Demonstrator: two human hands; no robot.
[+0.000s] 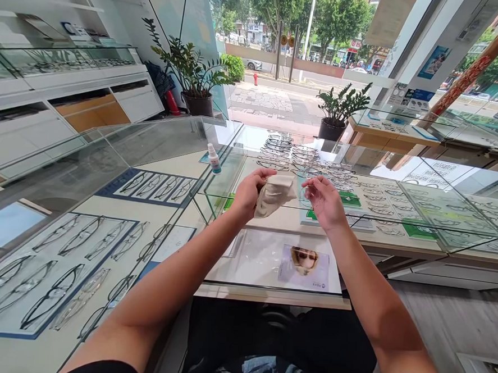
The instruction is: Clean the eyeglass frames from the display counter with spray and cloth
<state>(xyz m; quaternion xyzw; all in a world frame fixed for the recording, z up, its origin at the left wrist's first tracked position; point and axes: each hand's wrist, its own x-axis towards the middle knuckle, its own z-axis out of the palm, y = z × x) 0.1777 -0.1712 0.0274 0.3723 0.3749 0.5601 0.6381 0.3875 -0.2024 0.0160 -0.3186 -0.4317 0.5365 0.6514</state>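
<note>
On the far left, rows of glasses (49, 278) lie flat on a blue tray under the glass surface (159, 141), so people can look but not touch. A little spray bottle (213, 158) stands upright on the glass, close to the hands, easy to grab.

The left hand (248, 192) is held up over the glass case. Its fingers (263, 174) are closed around a soft beige cloth (274, 195), which is bunched up and hangs down a bit. It is held loosely, the way you hold a cloth for wiping.

Just beside it, the right hand (326, 201) is up at the same height. Its fingers (312, 183) are pinched nearly shut on a pair of clear glasses (310, 193). They are very see-through and hard to make out. Only the edge is pinched, likely so the lenses stay clean.

Below the hands, a picture card (305, 267) lies flat inside the case. More glasses (301, 156) sit in neat rows behind.
</note>
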